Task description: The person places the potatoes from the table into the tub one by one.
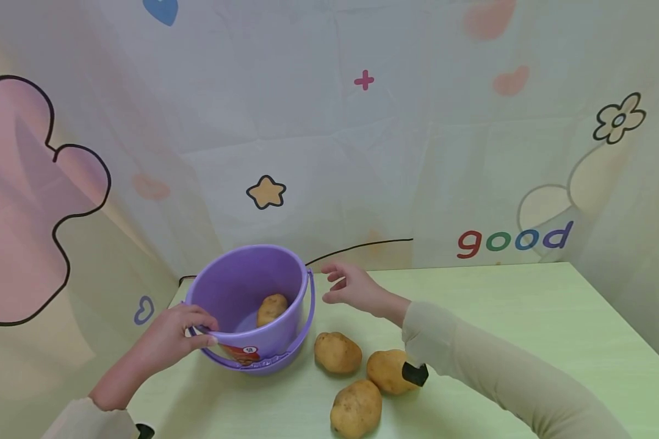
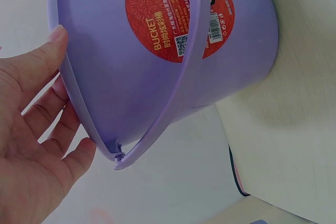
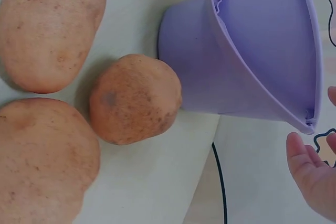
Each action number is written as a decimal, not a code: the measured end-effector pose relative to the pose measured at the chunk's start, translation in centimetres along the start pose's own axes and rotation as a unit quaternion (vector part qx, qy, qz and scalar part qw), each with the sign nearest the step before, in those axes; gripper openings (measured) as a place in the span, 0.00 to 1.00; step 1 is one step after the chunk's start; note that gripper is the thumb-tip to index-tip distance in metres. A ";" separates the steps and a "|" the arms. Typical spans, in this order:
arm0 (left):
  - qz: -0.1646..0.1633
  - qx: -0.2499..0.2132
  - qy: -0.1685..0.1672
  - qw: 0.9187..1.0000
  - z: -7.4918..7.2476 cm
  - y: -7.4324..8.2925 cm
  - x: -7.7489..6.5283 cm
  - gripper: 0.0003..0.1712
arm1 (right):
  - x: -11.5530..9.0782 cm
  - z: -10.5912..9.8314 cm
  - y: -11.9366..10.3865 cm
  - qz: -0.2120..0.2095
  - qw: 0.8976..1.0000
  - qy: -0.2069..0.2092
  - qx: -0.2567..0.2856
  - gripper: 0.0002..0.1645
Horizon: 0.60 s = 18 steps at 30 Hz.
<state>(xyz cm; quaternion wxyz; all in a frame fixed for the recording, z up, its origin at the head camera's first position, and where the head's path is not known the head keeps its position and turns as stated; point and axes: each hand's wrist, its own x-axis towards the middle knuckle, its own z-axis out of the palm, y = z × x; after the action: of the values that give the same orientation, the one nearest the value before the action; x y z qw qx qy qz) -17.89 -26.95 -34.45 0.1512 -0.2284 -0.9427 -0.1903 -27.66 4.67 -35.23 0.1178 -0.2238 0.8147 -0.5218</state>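
Observation:
A purple bucket (image 1: 225,289) stands at the left of the table, its handle (image 1: 307,326) hanging down over the front. Inside it lies one potato (image 1: 271,309). My left hand (image 1: 172,335) holds the bucket's near-left rim, thumb outside and fingers over the edge; the left wrist view shows that grip close to the handle's hinge on the bucket wall (image 2: 115,93). Just off the right side of the rim is my right hand (image 1: 354,289), fingers loosely bent and holding nothing. Three more potatoes lie on the table: one (image 1: 337,352) nearest the bucket, another (image 1: 357,408) in front, a third (image 1: 387,371) under the right sleeve.
The pale green table (image 1: 527,329) stretches to the right. A printed curtain (image 1: 329,152) with hearts, a star and the word "good" hangs behind it. A red label (image 2: 157,14) is stuck on the bucket's outer wall.

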 end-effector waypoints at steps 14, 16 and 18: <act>0.004 -0.001 0.004 1.000 0.1 -0.1 0.0 0.10 | -0.7 0.7 2.7 0.032 0.999 0.003 0.023 0.29; 0.007 -0.001 0.007 1.000 0.1 -0.1 0.0 0.10 | -0.8 0.7 3.1 0.033 0.999 0.001 0.025 0.29; 0.008 -0.003 0.007 1.000 0.0 -0.1 0.0 0.10 | -0.9 0.8 3.4 0.037 0.999 0.002 0.026 0.29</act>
<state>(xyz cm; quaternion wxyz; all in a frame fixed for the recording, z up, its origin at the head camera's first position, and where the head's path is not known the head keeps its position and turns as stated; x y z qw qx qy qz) -17.97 -27.05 -34.54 0.1584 -0.2348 -0.9392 -0.1940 -27.35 5.68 -38.71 0.1413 -0.1894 0.8086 -0.5388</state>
